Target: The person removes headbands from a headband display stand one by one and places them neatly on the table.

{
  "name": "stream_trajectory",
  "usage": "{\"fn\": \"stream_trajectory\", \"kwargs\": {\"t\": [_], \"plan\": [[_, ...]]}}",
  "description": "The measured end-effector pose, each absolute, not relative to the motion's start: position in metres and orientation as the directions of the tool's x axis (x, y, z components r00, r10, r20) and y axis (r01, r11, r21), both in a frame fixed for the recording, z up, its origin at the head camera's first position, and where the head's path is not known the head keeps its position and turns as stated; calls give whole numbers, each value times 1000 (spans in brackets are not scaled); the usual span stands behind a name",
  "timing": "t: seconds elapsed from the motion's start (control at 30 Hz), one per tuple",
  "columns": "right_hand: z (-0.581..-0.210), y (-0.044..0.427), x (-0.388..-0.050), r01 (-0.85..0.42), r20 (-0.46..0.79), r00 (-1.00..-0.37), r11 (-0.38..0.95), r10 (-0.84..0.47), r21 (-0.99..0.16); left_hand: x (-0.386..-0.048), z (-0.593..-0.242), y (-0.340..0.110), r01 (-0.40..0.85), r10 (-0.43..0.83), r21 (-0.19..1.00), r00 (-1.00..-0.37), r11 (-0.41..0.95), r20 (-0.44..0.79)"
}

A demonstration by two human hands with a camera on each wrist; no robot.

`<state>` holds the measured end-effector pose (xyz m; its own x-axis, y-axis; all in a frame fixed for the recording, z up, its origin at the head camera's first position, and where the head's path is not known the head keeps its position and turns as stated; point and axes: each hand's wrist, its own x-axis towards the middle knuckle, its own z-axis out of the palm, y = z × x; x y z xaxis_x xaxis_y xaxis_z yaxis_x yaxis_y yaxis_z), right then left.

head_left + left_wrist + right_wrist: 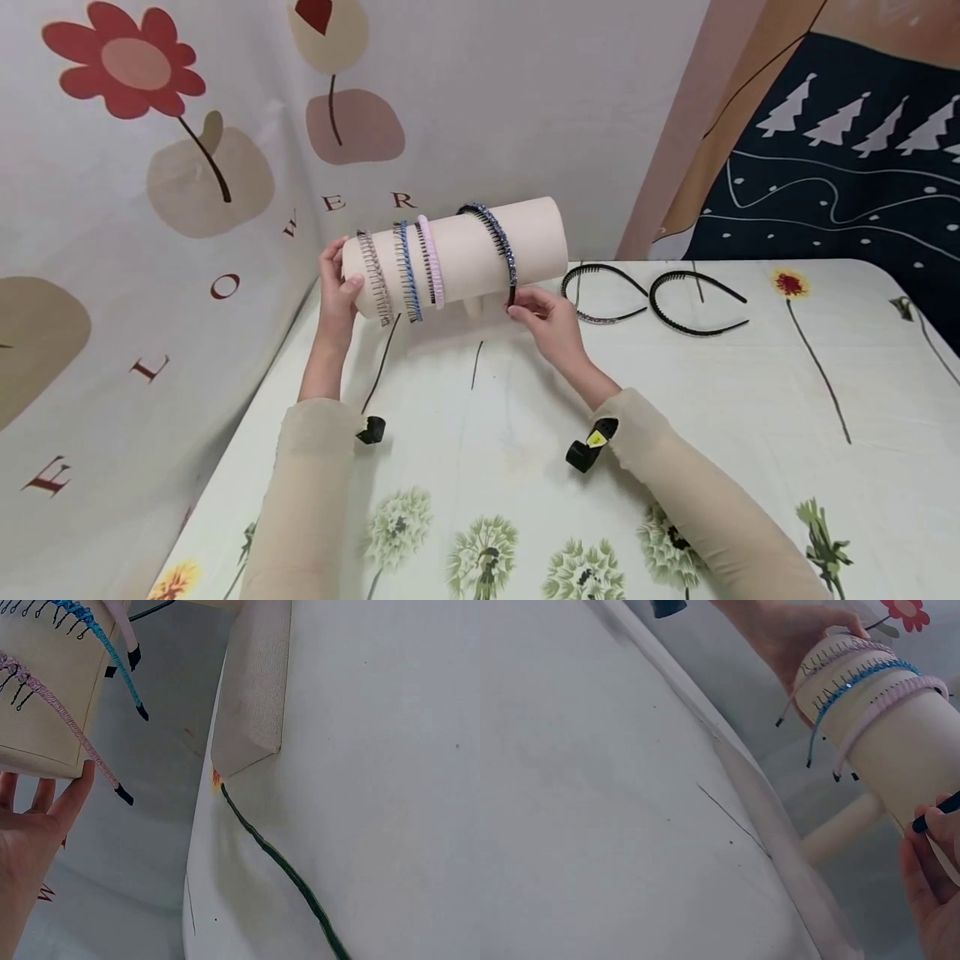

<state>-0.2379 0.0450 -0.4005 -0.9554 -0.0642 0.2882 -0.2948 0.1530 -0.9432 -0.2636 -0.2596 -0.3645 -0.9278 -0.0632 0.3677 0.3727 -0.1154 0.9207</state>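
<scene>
A cream cylindrical headband stand (pixel 465 258) lies sideways on a short post, tilted up to the right. My left hand (pixel 337 279) holds its left end, thumb in front and fingers behind. Around it sit a pale beaded headband (pixel 375 279), a blue headband (pixel 407 271) and a lilac headband (pixel 431 262). Farther right, a dark glittery headband (pixel 498 233) with comb teeth arches over the stand. My right hand (pixel 551 321) pinches its lower black tip between thumb and fingers; in the right wrist view that black tip (pixel 930 817) shows between the fingertips.
Two black headbands, a glittery toothed one (pixel 600 318) and a plain toothed one (pixel 693 332), lie on the flower-print tablecloth (pixel 480 450) right of the stand. A floral curtain (pixel 525 100) hangs close behind the stand. A dark tree-print cloth (pixel 832 192) hangs at the back right.
</scene>
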Motion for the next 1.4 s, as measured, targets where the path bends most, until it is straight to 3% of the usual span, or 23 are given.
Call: {"fn": "stream_trajectory", "kwargs": {"t": [0.37, 0.97, 1.4], "plan": [[-396, 69, -243, -263, 262, -965, 171, -28, -949, -263, -364, -260, 354, -72, 929, -935, -106, 348], [-394, 90, -245, -269, 269, -963, -42, 23, -962, -264, -364, -260, 361, -61, 926, -933, -110, 356], [-391, 100, -246, -229, 227, -973, -113, 30, -967, -261, -363, -259, 365, -62, 925, -931, -108, 360]]}}
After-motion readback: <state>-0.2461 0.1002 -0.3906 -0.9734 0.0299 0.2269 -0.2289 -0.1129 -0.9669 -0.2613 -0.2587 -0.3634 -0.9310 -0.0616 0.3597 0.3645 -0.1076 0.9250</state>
